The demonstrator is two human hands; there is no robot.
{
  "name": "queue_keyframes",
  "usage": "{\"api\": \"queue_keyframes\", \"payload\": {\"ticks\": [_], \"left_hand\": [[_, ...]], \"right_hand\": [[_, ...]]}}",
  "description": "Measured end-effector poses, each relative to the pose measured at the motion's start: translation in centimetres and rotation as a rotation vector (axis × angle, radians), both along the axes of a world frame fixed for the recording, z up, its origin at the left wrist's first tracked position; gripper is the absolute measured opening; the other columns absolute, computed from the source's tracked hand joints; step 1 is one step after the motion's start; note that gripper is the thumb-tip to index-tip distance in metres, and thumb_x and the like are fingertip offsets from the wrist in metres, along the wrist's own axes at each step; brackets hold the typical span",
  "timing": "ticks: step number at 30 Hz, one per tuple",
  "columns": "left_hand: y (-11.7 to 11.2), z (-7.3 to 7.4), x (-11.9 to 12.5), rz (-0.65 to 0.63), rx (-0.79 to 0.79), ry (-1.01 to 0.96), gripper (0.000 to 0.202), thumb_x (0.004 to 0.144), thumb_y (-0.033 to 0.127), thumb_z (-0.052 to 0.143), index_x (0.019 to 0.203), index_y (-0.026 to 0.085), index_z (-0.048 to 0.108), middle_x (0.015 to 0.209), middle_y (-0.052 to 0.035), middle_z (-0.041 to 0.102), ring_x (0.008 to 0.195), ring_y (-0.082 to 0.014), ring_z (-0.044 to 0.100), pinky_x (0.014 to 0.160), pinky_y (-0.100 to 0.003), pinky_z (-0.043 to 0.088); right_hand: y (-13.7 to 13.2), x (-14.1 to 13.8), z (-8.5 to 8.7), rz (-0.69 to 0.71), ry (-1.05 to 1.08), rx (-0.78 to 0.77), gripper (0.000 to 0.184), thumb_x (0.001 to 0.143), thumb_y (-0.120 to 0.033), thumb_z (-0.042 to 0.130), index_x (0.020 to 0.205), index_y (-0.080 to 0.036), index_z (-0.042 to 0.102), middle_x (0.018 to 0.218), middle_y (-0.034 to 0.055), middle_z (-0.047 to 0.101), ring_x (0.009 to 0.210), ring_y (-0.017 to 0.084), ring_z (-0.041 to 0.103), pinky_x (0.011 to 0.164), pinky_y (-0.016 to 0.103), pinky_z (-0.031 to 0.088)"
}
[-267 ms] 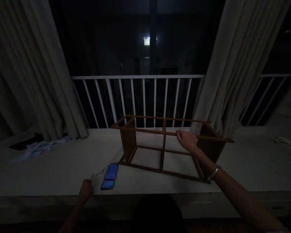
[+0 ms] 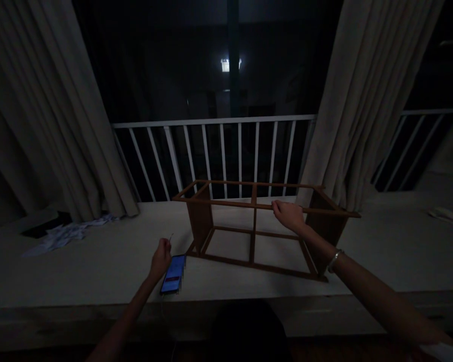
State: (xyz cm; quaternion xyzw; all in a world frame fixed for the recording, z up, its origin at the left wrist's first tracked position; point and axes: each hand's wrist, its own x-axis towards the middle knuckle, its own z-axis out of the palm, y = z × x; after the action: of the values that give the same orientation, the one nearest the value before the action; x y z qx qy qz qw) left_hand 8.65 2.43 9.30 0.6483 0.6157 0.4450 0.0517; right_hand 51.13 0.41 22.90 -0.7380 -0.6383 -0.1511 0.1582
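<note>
A brown wooden frame rack (image 2: 252,249) lies on its side on the white ledge. My right hand (image 2: 289,216) is closed around its upper front rail, right of the middle bar; a bracelet circles that wrist. My left hand (image 2: 161,257) is raised over the ledge, left of the rack, its fingers pinched on a small thin piece (image 2: 171,237). Only the tip of that piece shows, too small and dark to name. Just right of that hand lies a phone (image 2: 172,275) with its screen lit, close to the rack's near left corner.
The white ledge (image 2: 109,271) runs across in front of me. Behind the rack stand white railings (image 2: 221,156) before a dark window. Curtains (image 2: 340,100) hang on both sides. Crumpled papers (image 2: 66,234) lie at the left, and a cable hangs below the phone.
My left hand has moved up and right from the ledge's front edge to beside the phone, with the thin piece now showing at its fingertips. My right hand keeps its hold on the rail.
</note>
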Motion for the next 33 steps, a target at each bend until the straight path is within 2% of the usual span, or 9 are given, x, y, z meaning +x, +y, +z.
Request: {"api": "queue_keyframes", "payload": {"ticks": [5, 7, 10, 12, 15, 19, 25, 29, 33], "left_hand": [[-0.8, 8.2, 9.5, -0.359, 0.155, -0.024, 0.016, 0.078, 0.028, 0.026, 0.079, 0.017, 0.037, 0.067, 0.0000, 0.041, 0.060, -0.0104, 0.041, 0.058, -0.022, 0.033], [-1.5, 10.4, 12.9, -0.486, 0.175, -0.069, 0.017, 0.079, 0.028, 0.025, 0.077, 0.017, 0.037, 0.067, -0.0001, 0.040, 0.060, -0.0096, 0.039, 0.059, -0.022, 0.033], [-2.2, 12.3, 17.3, -0.632, 0.164, -0.144, 0.019, 0.080, 0.029, 0.024, 0.076, 0.016, 0.037, 0.068, -0.0006, 0.040, 0.063, -0.0092, 0.038, 0.061, -0.022, 0.032], [-2.4, 13.0, 19.8, -0.723, 0.148, -0.191, 0.020, 0.080, 0.030, 0.023, 0.075, 0.016, 0.037, 0.069, -0.0008, 0.040, 0.064, -0.0094, 0.038, 0.063, -0.022, 0.032], [-2.3, 13.4, 22.9, -0.846, 0.100, -0.216, 0.020, 0.080, 0.031, 0.023, 0.076, 0.017, 0.037, 0.070, -0.0012, 0.040, 0.067, -0.0097, 0.038, 0.065, -0.023, 0.032], [-1.5, 13.5, 25.8, -0.944, 0.070, -0.212, 0.022, 0.080, 0.031, 0.023, 0.078, 0.015, 0.039, 0.073, -0.0019, 0.041, 0.068, -0.0097, 0.038, 0.064, -0.023, 0.033], [1.0, 14.3, 27.2, -0.924, 0.107, -0.203, 0.020, 0.077, 0.031, 0.032, 0.080, 0.014, 0.042, 0.073, -0.0014, 0.044, 0.068, -0.0090, 0.040, 0.061, -0.021, 0.033], [3.1, 15.0, 26.5, -0.849, 0.177, -0.150, 0.026, 0.069, 0.028, 0.045, 0.091, 0.014, 0.044, 0.083, -0.0036, 0.048, 0.076, -0.0105, 0.043, 0.061, -0.020, 0.034], [4.9, 15.1, 25.4, -0.889, 0.157, -0.052, 0.024, 0.067, 0.023, 0.048, 0.088, 0.012, 0.050, 0.083, -0.0044, 0.052, 0.076, -0.0108, 0.046, 0.064, -0.021, 0.036]], "right_hand": [[0.1, 0.6, 0.0, 0.081, 0.095, 0.058, 0.041, 0.079, -0.042, 0.020, 0.091, -0.019, 0.053, 0.084, 0.0074, 0.058, 0.082, 0.019, 0.051, 0.068, 0.029, 0.034], [0.2, 0.8, 0.2, 0.146, 0.177, 0.119, 0.037, 0.079, -0.039, 0.025, 0.095, -0.020, 0.052, 0.087, 0.0066, 0.058, 0.084, 0.019, 0.051, 0.070, 0.029, 0.035], [0.0, 0.7, 0.9, 0.338, 0.359, 0.215, 0.033, 0.079, -0.034, 0.030, 0.100, -0.019, 0.049, 0.097, 0.0058, 0.054, 0.089, 0.016, 0.048, 0.074, 0.027, 0.036], [-0.4, 0.2, 1.5, 0.522, 0.512, 0.232, 0.033, 0.078, -0.032, 0.031, 0.102, -0.018, 0.049, 0.102, 0.0054, 0.052, 0.091, 0.014, 0.048, 0.075, 0.026, 0.037], [-1.0, -1.1, 2.2, 0.773, 0.725, 0.132, 0.032, 0.076, -0.032, 0.037, 0.100, -0.018, 0.051, 0.099, 0.0044, 0.055, 0.088, 0.013, 0.050, 0.076, 0.027, 0.039], [-1.2, -2.4, 2.5, 0.915, 0.940, 0.111, 0.031, 0.071, -0.033, 0.044, 0.096, -0.016, 0.053, 0.092, 0.0050, 0.058, 0.084, 0.014, 0.052, 0.075, 0.028, 0.040], [0.2, -1.9, 3.4, 0.813, 0.978, 0.244, 0.030, 0.068, -0.034, 0.047, 0.087, -0.013, 0.056, 0.084, 0.0062, 0.059, 0.077, 0.014, 0.054, 0.069, 0.027, 0.041], [1.3, -0.9, 4.3, 0.706, 0.698, 0.218, 0.026, 0.070, -0.031, 0.044, 0.085, -0.012, 0.056, 0.079, 0.0053, 0.059, 0.071, 0.012, 0.053, 0.064, 0.023, 0.040], [2.0, -0.2, 4.7, 0.591, 0.310, 0.121, 0.019, 0.071, -0.025, 0.044, 0.080, -0.015, 0.058, 0.076, 0.0037, 0.059, 0.069, 0.011, 0.052, 0.061, 0.020, 0.036]]}}
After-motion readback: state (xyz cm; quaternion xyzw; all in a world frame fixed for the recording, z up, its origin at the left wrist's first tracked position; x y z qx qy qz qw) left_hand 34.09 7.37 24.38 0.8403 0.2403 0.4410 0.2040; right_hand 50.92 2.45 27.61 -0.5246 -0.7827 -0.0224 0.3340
